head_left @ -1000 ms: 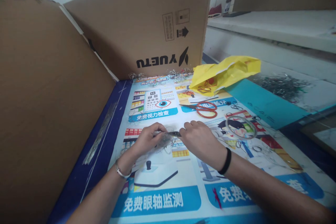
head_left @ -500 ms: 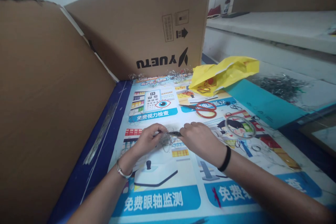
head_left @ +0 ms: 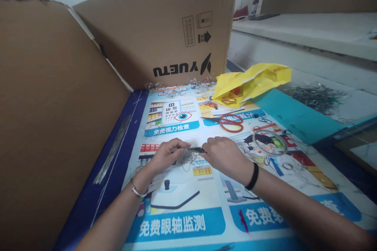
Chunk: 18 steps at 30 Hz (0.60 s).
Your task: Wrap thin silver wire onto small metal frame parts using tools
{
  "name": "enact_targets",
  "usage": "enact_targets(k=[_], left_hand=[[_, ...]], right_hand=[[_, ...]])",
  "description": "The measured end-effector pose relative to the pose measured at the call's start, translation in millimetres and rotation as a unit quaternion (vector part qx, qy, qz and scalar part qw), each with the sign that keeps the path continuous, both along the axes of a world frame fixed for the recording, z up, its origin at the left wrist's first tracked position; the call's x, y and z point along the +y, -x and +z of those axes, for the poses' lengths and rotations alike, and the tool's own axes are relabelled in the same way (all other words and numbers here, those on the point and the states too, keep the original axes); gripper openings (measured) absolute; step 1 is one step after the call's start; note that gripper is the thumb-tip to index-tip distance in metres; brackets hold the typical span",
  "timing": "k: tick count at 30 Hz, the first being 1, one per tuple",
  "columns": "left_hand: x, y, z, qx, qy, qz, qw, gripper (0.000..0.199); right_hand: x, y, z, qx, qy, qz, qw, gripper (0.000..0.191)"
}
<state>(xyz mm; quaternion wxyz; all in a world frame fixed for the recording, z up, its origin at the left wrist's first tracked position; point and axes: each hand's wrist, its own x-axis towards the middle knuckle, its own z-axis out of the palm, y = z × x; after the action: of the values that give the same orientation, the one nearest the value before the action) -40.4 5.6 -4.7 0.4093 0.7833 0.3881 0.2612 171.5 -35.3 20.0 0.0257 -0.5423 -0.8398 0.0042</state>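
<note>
My right hand [head_left: 225, 157], with a black band on its wrist, is closed round a dark pointed tool, seemingly pliers [head_left: 196, 150]. The tool's tip points left and meets the fingertips of my left hand [head_left: 167, 155]. Those fingers are pinched on a thin wire piece [head_left: 187, 162], which hangs loosely below them over the printed sheet. Its exact shape is too fine to make out. Red-handled scissors [head_left: 231, 122] lie beyond my right hand, and a coil of pale wire [head_left: 269, 142] rests to the right of it.
Cardboard panels [head_left: 132, 27] stand at the left and back. Straight wires [head_left: 113, 151] lie on the blue strip at left. At the back right are a yellow bag [head_left: 256, 80] and a heap of dark wire pieces [head_left: 316, 96]. Loose wire lies on the printed sheet [head_left: 188, 204].
The fingers of my left hand have shifted slightly at the tool's tip, and the hanging wire has moved a little. My right hand has stayed nearly in place round the tool.
</note>
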Motion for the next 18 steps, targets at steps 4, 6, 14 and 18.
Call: enact_targets(k=[4, 6, 14, 18], left_hand=[[1.7, -2.5, -2.6, -0.044, -0.033, 0.001, 0.998, 0.012], [2.9, -3.9, -3.3, -0.049, -0.074, 0.012, 0.996, 0.01], [3.9, -3.8, -9.1, -0.07, -0.077, 0.013, 0.994, 0.005], [3.7, -3.0, -9.5, -0.069, -0.084, 0.008, 0.994, 0.009]], right_hand=[[0.2, 0.3, 0.0, 0.005, -0.009, -0.003, 1.0, 0.024], [-0.2, 0.3, 0.6, 0.003, -0.011, -0.002, 1.0, 0.025], [-1.2, 2.0, 4.6, 0.001, 0.002, -0.006, 1.0, 0.025], [-1.1, 2.4, 5.0, 0.003, 0.02, -0.014, 1.0, 0.026]])
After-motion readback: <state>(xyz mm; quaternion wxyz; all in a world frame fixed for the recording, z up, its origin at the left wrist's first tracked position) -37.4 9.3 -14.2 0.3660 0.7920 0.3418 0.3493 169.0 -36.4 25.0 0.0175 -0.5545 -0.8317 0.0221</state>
